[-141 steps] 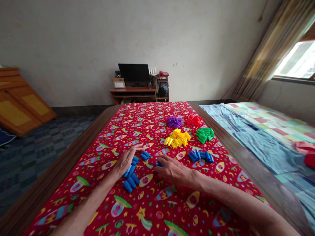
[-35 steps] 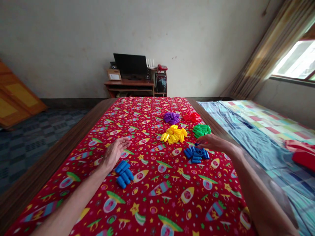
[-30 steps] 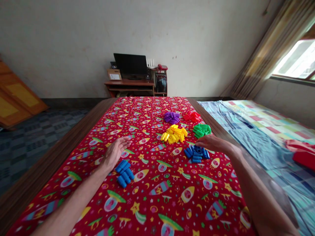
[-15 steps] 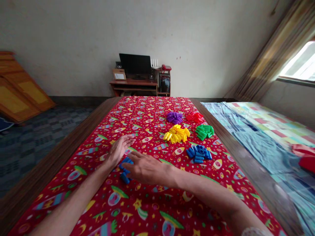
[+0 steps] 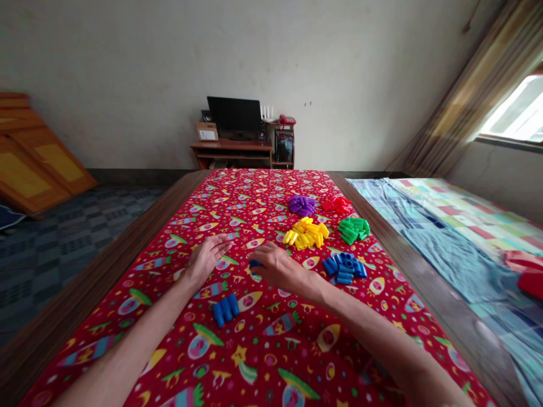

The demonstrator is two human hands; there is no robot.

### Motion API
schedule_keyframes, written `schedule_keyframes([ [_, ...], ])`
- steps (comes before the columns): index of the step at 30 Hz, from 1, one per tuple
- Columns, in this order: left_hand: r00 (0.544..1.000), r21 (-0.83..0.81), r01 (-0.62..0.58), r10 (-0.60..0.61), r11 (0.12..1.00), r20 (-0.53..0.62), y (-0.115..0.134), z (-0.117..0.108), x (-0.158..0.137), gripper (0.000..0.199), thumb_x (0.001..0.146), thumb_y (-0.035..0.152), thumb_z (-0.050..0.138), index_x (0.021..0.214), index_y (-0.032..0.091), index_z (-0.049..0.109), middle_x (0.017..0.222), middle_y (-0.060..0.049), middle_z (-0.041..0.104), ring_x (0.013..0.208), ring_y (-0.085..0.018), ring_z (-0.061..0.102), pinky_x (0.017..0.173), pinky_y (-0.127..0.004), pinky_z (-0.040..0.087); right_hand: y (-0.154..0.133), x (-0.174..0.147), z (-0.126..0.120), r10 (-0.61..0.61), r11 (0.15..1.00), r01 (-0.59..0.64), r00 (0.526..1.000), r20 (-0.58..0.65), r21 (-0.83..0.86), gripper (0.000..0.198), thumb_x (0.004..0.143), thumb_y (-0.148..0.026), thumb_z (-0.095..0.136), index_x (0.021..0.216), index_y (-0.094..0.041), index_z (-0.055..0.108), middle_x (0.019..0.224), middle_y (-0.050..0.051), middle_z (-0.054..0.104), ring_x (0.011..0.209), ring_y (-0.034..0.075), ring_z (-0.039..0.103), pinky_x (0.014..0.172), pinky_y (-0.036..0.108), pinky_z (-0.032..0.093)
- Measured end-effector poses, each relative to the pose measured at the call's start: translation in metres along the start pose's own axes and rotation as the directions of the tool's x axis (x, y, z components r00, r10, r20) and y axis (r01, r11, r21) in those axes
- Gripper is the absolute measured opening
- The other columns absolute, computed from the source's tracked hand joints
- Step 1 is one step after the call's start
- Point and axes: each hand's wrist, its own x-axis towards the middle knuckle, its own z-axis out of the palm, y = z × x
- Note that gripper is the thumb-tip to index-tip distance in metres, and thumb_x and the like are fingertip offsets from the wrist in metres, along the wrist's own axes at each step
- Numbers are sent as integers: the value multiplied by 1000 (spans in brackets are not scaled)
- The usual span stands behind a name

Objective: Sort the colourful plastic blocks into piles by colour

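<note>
My right hand (image 5: 278,270) is closed on a blue plastic tube (image 5: 254,264), only its end showing past the fingers, above the middle of the red patterned cloth (image 5: 271,350). Off to its left, my left hand (image 5: 207,257) is open over the cloth, fingers stretched out, holding nothing. Nearer to me, several blue tubes (image 5: 225,309) lie side by side in a short row. A loose heap of blue tubes (image 5: 344,268) lies to the right of my right hand; one stands on end with its hole visible.
Beyond my right hand sit separate heaps of yellow tubes (image 5: 306,233), green tubes (image 5: 354,229), purple tubes (image 5: 302,205) and red pieces (image 5: 336,204). The table's dark wooden edge (image 5: 390,249) runs along the right, beside a bed (image 5: 462,243). A monitor (image 5: 235,117) stands against the wall.
My right hand has moved away from the near blue tubes, to the right and farther out, carrying one blue tube. The near row is now uncovered. My left hand has hardly moved.
</note>
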Motion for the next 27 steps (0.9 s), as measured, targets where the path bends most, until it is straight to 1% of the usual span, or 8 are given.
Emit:
schedule_keyframes([
  [5, 1000, 6, 22, -22, 1000, -3, 2, 1, 0, 23, 89, 24, 46, 85, 13, 65, 88, -7, 68, 84, -17, 66, 90, -32, 53, 19, -48, -41, 144, 982, -132, 985, 91, -132, 12, 91, -14, 53, 82, -15, 59, 84, 6, 62, 78, 14, 52, 72, 27, 36],
  [11, 1000, 10, -1, 1, 1000, 10, 2, 0, -3, 20, 88, 23, 49, 86, 13, 66, 92, -7, 69, 87, -17, 65, 89, -31, 53, 33, -90, -69, 324, 907, -250, 929, 181, -340, 14, 90, -16, 53, 81, -16, 63, 82, 5, 66, 79, 15, 55, 74, 29, 35],
  [15, 1000, 31, 4, -5, 1000, 19, 2, 0, -2, 21, 88, 25, 49, 87, 13, 66, 92, -7, 69, 89, -18, 66, 91, -33, 53, 43, -105, -84, 440, 860, -354, 879, 184, -367, 11, 88, -18, 57, 84, -16, 66, 86, 6, 68, 82, 16, 57, 72, 28, 36],
  [18, 1000, 49, 3, -4, 999, 23, 2, -1, -2, 21, 87, 27, 49, 87, 13, 66, 92, -8, 69, 91, -20, 66, 92, -36, 53, 49, -111, -89, 521, 829, -434, 828, 205, -353, 14, 91, -19, 54, 86, -16, 67, 85, 6, 68, 74, 14, 57, 66, 26, 35],
  [20, 1000, 54, -4, 3, 999, 24, 1, -1, -2, 20, 86, 27, 51, 87, 13, 66, 92, -8, 69, 92, -21, 66, 92, -36, 52, 52, -112, -90, 492, 846, -407, 845, 208, -345, 19, 93, -21, 51, 83, -15, 66, 82, 6, 67, 73, 14, 56, 66, 26, 35],
  [23, 1000, 57, -10, 8, 998, 27, 1, -1, -2, 18, 84, 28, 54, 86, 14, 66, 92, -8, 69, 93, -21, 65, 92, -36, 52, 50, -108, -91, 384, 882, -315, 912, 146, -350, 25, 95, -19, 46, 76, -14, 61, 79, 7, 64, 75, 15, 54, 70, 27, 36],
  [25, 1000, 55, -10, 8, 998, 30, 1, -1, -2, 18, 83, 28, 55, 85, 14, 66, 91, -8, 69, 93, -21, 65, 92, -36, 52, 42, -100, -87, 314, 902, -269, 945, 88, -337, 25, 96, -16, 43, 76, -15, 59, 78, 7, 63, 74, 15, 52, 71, 28, 37],
  [27, 1000, 54, -9, 7, 999, 30, 1, 0, -2, 18, 83, 28, 55, 85, 14, 66, 91, -8, 68, 92, -21, 65, 92, -36, 52, 25, -87, -76, 222, 940, -189, 971, 88, -283, 27, 96, -13, 40, 76, -15, 58, 76, 6, 61, 72, 14, 51, 70, 28, 38],
])
